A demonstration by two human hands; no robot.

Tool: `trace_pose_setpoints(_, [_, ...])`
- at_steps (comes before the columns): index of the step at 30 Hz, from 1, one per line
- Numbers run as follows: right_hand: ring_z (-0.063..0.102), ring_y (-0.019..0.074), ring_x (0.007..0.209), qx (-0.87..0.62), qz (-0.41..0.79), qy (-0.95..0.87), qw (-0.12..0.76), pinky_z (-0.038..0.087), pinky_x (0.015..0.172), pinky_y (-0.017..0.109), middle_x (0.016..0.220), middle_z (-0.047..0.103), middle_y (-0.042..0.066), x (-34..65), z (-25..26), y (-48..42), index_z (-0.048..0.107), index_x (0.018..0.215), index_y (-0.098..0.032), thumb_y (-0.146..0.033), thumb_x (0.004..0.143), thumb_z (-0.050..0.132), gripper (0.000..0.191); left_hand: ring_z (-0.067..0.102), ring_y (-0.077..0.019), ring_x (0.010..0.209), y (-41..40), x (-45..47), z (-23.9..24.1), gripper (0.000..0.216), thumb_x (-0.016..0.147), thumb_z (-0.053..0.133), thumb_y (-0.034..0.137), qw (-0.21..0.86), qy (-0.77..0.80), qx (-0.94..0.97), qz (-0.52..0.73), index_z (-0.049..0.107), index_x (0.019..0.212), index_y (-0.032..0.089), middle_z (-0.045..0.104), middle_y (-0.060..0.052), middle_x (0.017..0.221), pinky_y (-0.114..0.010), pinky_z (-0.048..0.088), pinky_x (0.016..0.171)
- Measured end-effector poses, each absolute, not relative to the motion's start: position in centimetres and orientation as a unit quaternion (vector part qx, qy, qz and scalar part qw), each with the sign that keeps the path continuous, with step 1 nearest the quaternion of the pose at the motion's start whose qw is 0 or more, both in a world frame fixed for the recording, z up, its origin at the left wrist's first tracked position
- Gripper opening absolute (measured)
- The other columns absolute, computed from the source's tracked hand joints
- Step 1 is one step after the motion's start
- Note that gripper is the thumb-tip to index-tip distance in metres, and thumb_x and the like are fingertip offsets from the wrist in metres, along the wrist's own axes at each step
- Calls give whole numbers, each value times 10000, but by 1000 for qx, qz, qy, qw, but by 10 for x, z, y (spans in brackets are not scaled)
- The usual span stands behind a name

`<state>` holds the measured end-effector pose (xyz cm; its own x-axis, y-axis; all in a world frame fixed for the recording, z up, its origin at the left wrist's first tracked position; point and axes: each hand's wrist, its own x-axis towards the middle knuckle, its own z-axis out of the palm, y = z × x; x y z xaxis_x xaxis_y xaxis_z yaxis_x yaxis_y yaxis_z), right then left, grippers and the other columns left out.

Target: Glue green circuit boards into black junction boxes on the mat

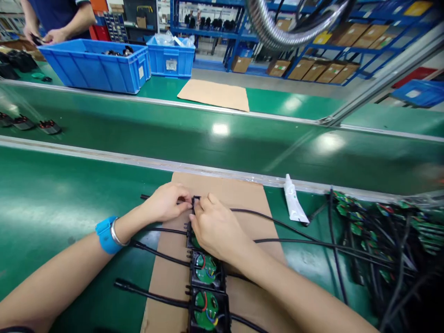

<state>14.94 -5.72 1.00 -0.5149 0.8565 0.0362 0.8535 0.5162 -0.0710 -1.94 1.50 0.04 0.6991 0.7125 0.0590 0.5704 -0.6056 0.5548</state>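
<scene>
Black square plastic housings (pixel 225 299) stand in a column on a cardboard sheet (pixel 243 194). The nearer two show green circuit boards (pixel 204 314) with red, blue and yellow wires inside. Black cables (pixel 157 253) run out of both sides of the housings. At the farthest housing (pixel 196 198), my left hand (pixel 168 202) pinches a black cable at its left wall, fingertips closed. My right hand (pixel 217 226) is closed on that same housing from the right, covering most of it and part of the one below. The exact contact under the fingers is hidden.
A white tube (pixel 294 199) lies to the right, beside a heap of cabled circuit boards (pixel 378 240). Beyond the metal rail (pixel 138 160) runs a green belt with black parts (pixel 49 126). Blue bins (pixel 93 69) and a co-worker's hands (pixel 55 36) are across it.
</scene>
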Motion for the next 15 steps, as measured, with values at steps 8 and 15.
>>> trace_pose_setpoints(8, [438,256,848,-487,51,-871,44,386,765,400,806,594,152,155,7,-55,693,864,-71,-229,919,415,324,601,-179,741,15,-13,-3,87,798,610,139,229,358,896,132,686,759,156,647,-31,798,-303,475,715])
trace_pose_setpoints(15, [420,253,867,-487,46,-870,68,394,783,392,875,568,141,145,17,-100,668,1002,-58,-214,915,396,326,597,-206,891,-35,-36,-3,171,892,524,192,191,327,913,154,688,871,151,644,-65,878,-338,479,849])
